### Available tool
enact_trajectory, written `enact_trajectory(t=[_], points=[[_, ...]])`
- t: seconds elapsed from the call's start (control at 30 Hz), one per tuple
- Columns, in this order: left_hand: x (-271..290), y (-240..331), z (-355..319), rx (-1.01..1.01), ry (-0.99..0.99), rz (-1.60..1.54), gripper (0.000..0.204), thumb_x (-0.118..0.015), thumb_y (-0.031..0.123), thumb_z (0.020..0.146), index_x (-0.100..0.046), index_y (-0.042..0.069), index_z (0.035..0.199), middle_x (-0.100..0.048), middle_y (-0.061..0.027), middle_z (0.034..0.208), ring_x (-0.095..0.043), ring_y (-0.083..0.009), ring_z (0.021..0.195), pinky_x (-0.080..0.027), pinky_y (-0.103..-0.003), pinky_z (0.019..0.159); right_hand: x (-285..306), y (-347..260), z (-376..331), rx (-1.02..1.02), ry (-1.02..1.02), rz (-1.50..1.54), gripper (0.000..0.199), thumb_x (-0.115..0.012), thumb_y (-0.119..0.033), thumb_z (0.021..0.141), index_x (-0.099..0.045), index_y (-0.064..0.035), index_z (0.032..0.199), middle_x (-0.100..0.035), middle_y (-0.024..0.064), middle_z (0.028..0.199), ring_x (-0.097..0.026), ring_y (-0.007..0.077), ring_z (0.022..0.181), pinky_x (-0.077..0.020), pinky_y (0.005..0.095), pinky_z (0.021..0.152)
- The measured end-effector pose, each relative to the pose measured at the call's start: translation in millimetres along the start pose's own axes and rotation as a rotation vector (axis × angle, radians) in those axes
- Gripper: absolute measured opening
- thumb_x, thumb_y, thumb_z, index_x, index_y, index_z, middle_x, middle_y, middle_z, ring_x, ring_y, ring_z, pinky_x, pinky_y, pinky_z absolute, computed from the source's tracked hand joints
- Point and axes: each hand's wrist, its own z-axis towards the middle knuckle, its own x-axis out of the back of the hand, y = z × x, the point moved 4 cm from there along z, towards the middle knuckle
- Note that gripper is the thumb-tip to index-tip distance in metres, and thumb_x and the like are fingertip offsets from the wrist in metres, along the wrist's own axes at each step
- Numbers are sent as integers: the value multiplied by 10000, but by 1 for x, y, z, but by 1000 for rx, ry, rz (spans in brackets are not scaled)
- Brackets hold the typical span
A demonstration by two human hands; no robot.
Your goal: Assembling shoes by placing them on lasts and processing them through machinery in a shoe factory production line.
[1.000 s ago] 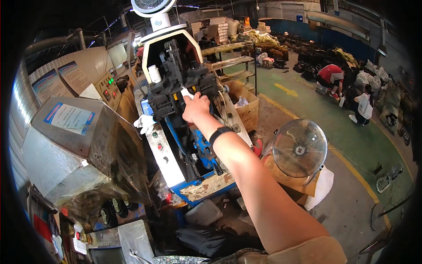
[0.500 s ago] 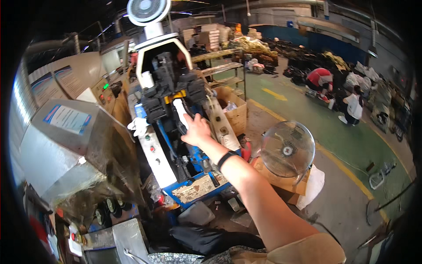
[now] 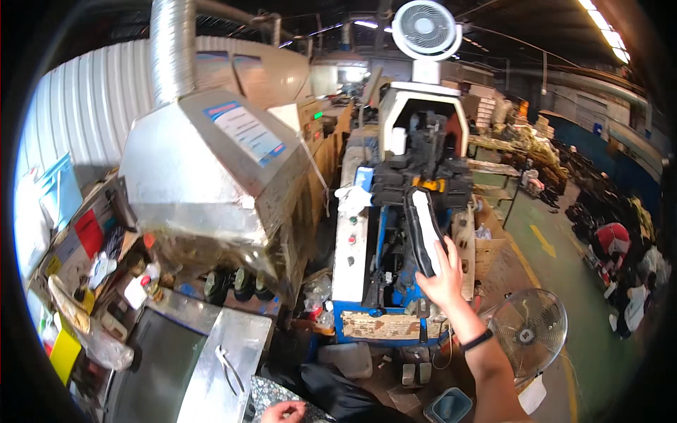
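My right hand [image 3: 443, 277], with a black band on its wrist, grips the near end of a black shoe [image 3: 425, 229]. The shoe's long white underside faces up, edged in black. Its far end reaches the dark clamping head [image 3: 417, 182] of a blue-framed machine, beneath a yellow part [image 3: 430, 185]. My left hand [image 3: 283, 412] shows only in part at the lower edge, near a patterned cloth [image 3: 271, 393]. Its fingers are mostly cut off, so its grip is unclear.
To the left stand a metal hood [image 3: 183, 162] and a metal bench top [image 3: 218, 370] with pliers [image 3: 229, 370] on it. A floor fan [image 3: 527, 331] stands close to my right forearm. Two people crouch farther right, one in a red top [image 3: 612, 240].
My view has swung left, so the machine appears farther right. My right hand still holds the shoe, and more of its white underside shows. My left hand has come into view at the bottom.
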Motion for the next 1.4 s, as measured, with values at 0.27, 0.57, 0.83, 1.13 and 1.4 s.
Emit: enact_trajectory(t=[0.27, 0.57, 0.83, 1.13, 1.4], points=[[8, 110, 79, -204, 251, -866, 670, -354, 562, 996, -392, 43, 1417, -531, -85, 1332, -502, -199, 1209, -355, -367, 1079, -4, -168, -147, 423, -258, 689, 1157, -862, -290, 620, -152, -51, 1502, -234, 374, 1456, -391, 511, 1283, -351, 573, 1044], [19, 73, -32, 28, 188, 196, 311, -607, 383, 942, -692, 86, 975, -662, -94, 789, -646, -144, 760, -502, -323, 697, -50, -242, -226, -269, -1953, 1442, 786, -682, -211, 886, -245, 40, 1489, -333, 165, 1511, -350, 209, 1383, -261, 337, 1140], [164, -76, -45, -44, 701, 268, 224, -643, 204, 850, -671, 29, 986, -655, -176, 1077, -626, -347, 1008, -492, -411, 901, -52, -272, -207, -1109, -2012, 1419, 695, -602, -12, 804, -360, 24, 1455, -446, 182, 1450, -425, 276, 1348, -326, 346, 1116], [239, -124, -73, 26, 911, 874, 407, -666, 208, 790, -610, 22, 1147, -531, -225, 1324, -493, -388, 1240, -376, -461, 1075, -309, -404, -170, -1091, -1401, 1612, 535, -554, -118, 830, -492, -2, 1350, -578, 127, 1263, -555, 249, 1158, -466, 411, 987], [248, -150, -113, -60, 835, 637, 373, -660, 171, 822, -622, 36, 1167, -545, -199, 1324, -487, -381, 1262, -391, -461, 1067, -426, -548, -215, -20, -1215, 1039, 496, -623, -35, 830, -528, 10, 1314, -641, 50, 998, -582, 104, 840, -468, 239, 743]])
